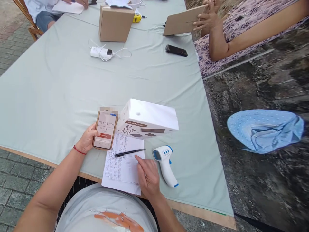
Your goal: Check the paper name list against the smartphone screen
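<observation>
My left hand (pixel 87 139) holds a phone (pixel 105 130) upright near the table's front edge; its screen shows a timer. My right hand (pixel 147 175) rests on a stack of printed sheets (pixel 122 167), index finger stretched out on the paper and holding nothing. A black pen (pixel 129 152) lies across the sheets just beyond that finger. A white product box (pixel 147 119) sits on the far end of the sheets, right of the phone. A white and blue infrared thermometer (pixel 165 163) lies on the cloth right of my right hand.
A pale green cloth (pixel 60 90) covers the table. Farther off lie a brown carton (pixel 115 23), a white power bank with cable (pixel 102 52) and a black phone (pixel 176 50). Another person's hands hold a cardboard panel (pixel 183 20) at the far right. A blue hat (pixel 264 129) lies on the ground.
</observation>
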Demonstrator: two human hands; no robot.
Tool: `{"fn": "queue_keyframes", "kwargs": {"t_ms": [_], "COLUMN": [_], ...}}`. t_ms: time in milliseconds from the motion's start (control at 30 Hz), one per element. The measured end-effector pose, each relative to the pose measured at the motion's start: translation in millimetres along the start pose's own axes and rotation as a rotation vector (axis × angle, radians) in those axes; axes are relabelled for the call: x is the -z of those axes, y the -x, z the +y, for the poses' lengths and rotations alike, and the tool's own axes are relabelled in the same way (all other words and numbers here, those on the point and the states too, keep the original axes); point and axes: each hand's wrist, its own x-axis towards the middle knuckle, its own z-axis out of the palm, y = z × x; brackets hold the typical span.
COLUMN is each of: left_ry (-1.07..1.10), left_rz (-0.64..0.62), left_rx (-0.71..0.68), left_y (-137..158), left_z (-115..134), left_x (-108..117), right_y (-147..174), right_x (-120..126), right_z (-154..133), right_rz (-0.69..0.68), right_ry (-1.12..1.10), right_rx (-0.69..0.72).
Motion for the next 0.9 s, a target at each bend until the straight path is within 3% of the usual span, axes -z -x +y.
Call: {"fn": "queue_keyframes", "kwargs": {"t_ms": [233,567,900], "left_ry": [-0.011,0.009,0.023], "left_rz": [0.040,0.038,0.037], "left_rx": [-0.020,-0.014,-0.011], "left_y": [0.1,-0.7,1.7], "left_z": [-0.1,-2.3,-1.0], "left_x": [2.9,4.6,2.5], "right_y": [40.0,34.3,25.2], "right_x": [15.1,17.1,20.3], "right_z": [22.4,57.0,76.1], "right_rz": [-0.039,0.002,0.018], "right_ry": [-0.026,0.057,0.123], "right_rx": [-0.141,-0.257,-0.249]}}
